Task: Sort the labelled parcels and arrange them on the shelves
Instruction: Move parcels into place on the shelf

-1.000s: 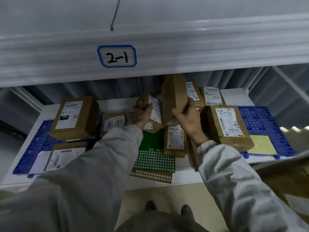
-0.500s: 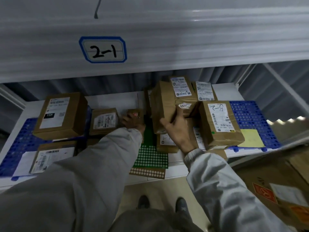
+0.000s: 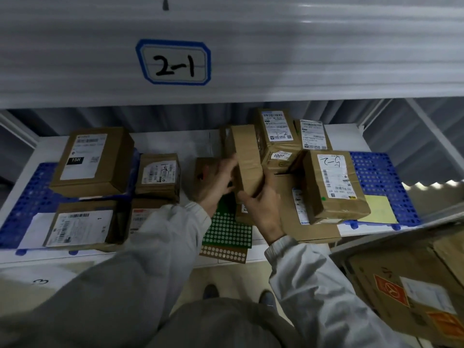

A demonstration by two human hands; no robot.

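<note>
A tall brown parcel (image 3: 244,156) stands on edge at the middle of the white shelf (image 3: 173,141). My left hand (image 3: 217,182) grips its left side and my right hand (image 3: 263,209) grips its lower right edge from below. Behind my left hand sits a small brown box (image 3: 203,167), partly hidden. Right of the held parcel stand labelled parcels: one marked 2-2 (image 3: 275,136), one behind it (image 3: 312,135) and one marked 2-5 (image 3: 334,184). To the left lie a large 15H parcel (image 3: 93,159), a small parcel (image 3: 159,174) and a flat labelled parcel (image 3: 80,227).
The shelf beam above carries a tag reading 2-1 (image 3: 173,62). Blue perforated mats (image 3: 376,177) lie on both shelf ends, with a yellow sheet (image 3: 379,209) on the right one. Green and brown dotted sheets (image 3: 226,234) hang over the front edge. A carton with orange stickers (image 3: 414,292) stands lower right.
My left hand has moved right from the small brown box and now grips the tall parcel's left side. My right hand stays on its lower edge. The view has shifted.
</note>
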